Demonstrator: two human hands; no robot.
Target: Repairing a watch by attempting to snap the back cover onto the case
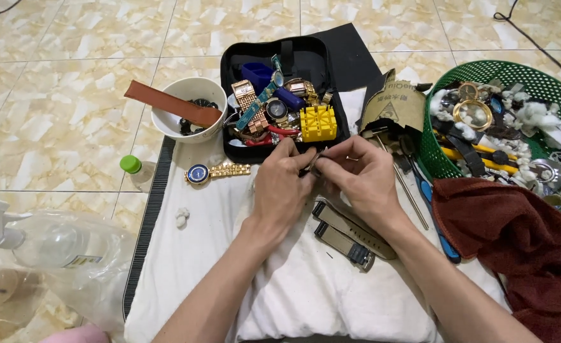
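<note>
From the head camera, both hands meet over the white cloth (198, 254), just in front of the black zip case (233, 70). The left hand (280, 190) and the right hand (363, 181) are drawn together, fingertips pinched on a small dark watch part (314, 162) held between them. It is too small to say exactly what it is. Holding it from both sides likely keeps it steady and close under the eyes.

The black zip case lies open and is crowded: gold-toned watches, a teal strap, a blue block and a yellow slotted holder (318, 122) at its near right corner. Left of the case stands a white bowl (166, 121) with dark bits inside and a brown leather strap (172, 105) laid across its rim. In front of the bowl, beside the case's near left corner, a gold watch with a blue dial (213, 172) lies flat on the cloth.

Right of the case sits a green mesh basket (439, 159) heaped with watch cases, rings, straps and white wadding. A dark red towel (515, 235) lies in front of it. Two grey straps (347, 238) rest on the cloth under the right wrist, near to hand. The soft cloth probably keeps small pieces from rolling away.
</note>
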